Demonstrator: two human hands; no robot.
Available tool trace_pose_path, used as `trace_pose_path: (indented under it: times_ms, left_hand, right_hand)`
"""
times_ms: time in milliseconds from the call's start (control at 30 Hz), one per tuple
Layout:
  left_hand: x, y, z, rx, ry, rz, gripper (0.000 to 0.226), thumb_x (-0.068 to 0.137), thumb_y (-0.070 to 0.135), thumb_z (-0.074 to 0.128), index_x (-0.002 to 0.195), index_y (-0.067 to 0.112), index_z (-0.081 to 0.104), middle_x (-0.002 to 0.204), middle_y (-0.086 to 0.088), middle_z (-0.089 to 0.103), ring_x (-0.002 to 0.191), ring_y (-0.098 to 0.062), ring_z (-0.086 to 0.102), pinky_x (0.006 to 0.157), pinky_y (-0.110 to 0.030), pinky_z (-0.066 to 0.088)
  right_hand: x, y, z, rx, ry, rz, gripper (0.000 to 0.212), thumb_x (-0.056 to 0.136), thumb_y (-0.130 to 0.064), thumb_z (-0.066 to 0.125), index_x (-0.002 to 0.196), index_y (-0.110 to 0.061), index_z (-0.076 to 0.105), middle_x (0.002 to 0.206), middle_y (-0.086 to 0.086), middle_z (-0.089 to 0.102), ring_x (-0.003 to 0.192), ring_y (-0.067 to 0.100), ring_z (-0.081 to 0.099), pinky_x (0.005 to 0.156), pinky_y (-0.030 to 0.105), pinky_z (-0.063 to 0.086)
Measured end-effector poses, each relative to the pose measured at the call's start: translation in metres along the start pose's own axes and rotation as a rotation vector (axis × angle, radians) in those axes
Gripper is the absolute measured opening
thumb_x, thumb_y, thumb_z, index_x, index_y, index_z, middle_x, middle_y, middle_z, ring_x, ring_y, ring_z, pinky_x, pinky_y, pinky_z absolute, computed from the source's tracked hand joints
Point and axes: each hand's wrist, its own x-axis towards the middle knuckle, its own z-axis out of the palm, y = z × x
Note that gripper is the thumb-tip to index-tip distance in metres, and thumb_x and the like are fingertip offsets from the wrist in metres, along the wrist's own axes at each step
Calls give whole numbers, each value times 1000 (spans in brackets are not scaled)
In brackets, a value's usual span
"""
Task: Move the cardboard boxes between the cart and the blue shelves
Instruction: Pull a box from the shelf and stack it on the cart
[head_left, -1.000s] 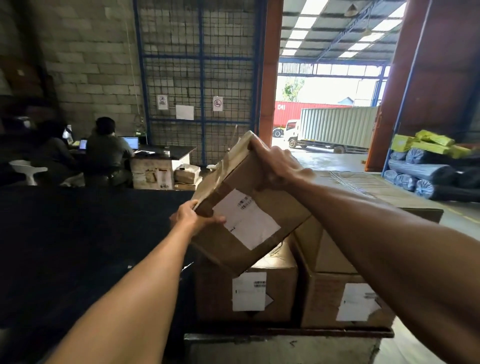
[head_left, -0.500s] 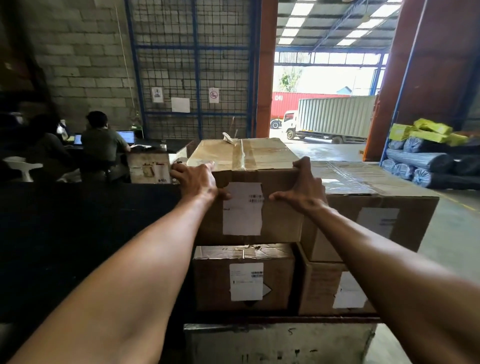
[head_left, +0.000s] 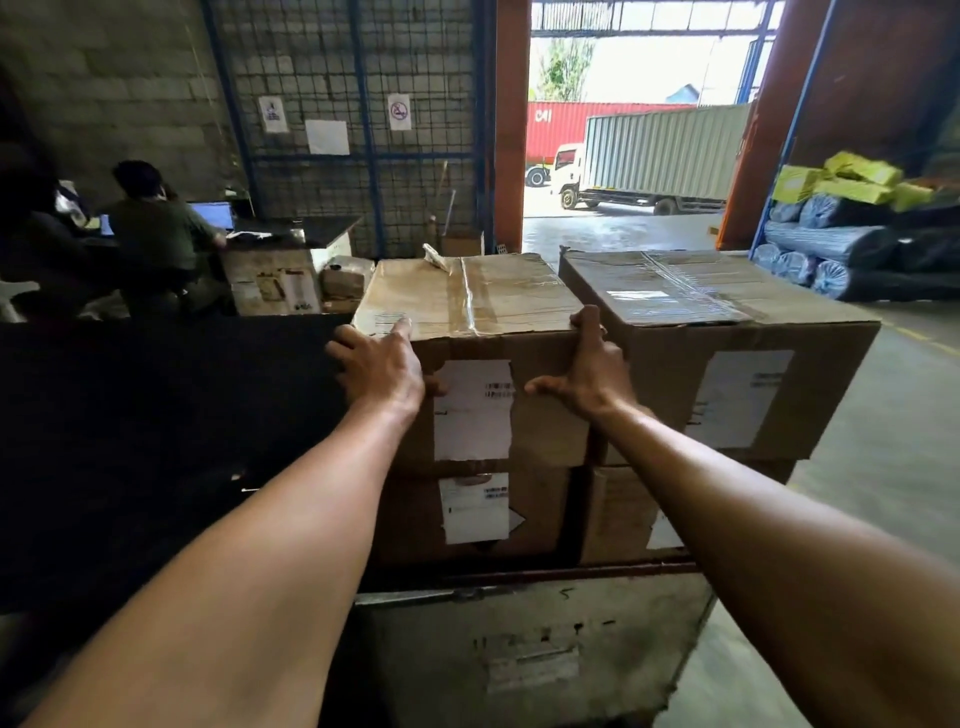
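Note:
A taped cardboard box (head_left: 467, 296) with a white label lies level on top of a lower box (head_left: 540, 509) on the grey cart (head_left: 519, 649). My left hand (head_left: 379, 364) rests on its near left top corner, fingers spread and the index finger on the top face. My right hand (head_left: 592, 374) presses the near right top corner, fingers reaching into the gap beside a larger box (head_left: 727, 312), thumb spread across the front face. That larger box sits on another box (head_left: 618, 514).
A dark black surface (head_left: 156, 441) fills the left side beside the cart. A person (head_left: 156, 223) sits at a desk with laptops at the back left. A blue shelf upright (head_left: 779, 156) and stacked rolls (head_left: 841, 244) stand at the right. A truck (head_left: 649, 156) is parked beyond the open doorway.
The box was tilted in both hands a second ago and now lies flat on the lower box. My hands have slid to its near top corners.

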Motion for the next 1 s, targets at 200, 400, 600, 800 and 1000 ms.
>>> trace_pose_path:
  times_ms: [200,400,600,800,1000]
  left_hand:
    - [0,0,-26,174,-238,129,77,91,37,63,151,41,15,146,-24,18,130,-42,26,101,-49,36]
    - [0,-17,-77,298,98,380,50,95,37,53,138,12,45,130,-23,47,118,-39,47,94,-46,45]
    - [2,-50,-165,372,332,466,42,98,36,43,112,3,63,114,-19,60,106,-36,57,88,-43,46]
    - [-6,-115,-243,567,416,254,38,98,31,42,116,4,61,119,-19,59,112,-36,55,89,-39,44]
    - [-50,-183,-311,773,476,-87,33,96,28,46,109,3,66,110,-18,64,103,-37,60,83,-41,49]
  right_hand:
    - [-10,-23,-17,-274,-117,24,71,81,-30,80,131,-17,32,112,22,60,108,42,58,84,42,47]
    - [-8,-79,-38,-419,7,-165,57,89,-32,67,137,-16,41,126,19,58,113,42,56,86,43,48]
    - [-13,-161,1,-374,-24,-317,47,90,-44,59,131,-23,51,127,15,56,117,39,53,93,54,46]
    - [-37,-258,60,-290,-143,-600,40,89,-45,56,123,-22,57,126,10,58,119,38,53,90,48,48]
    - [-77,-348,107,-117,-321,-895,43,94,-47,52,124,-17,56,129,14,55,120,41,50,91,47,46]
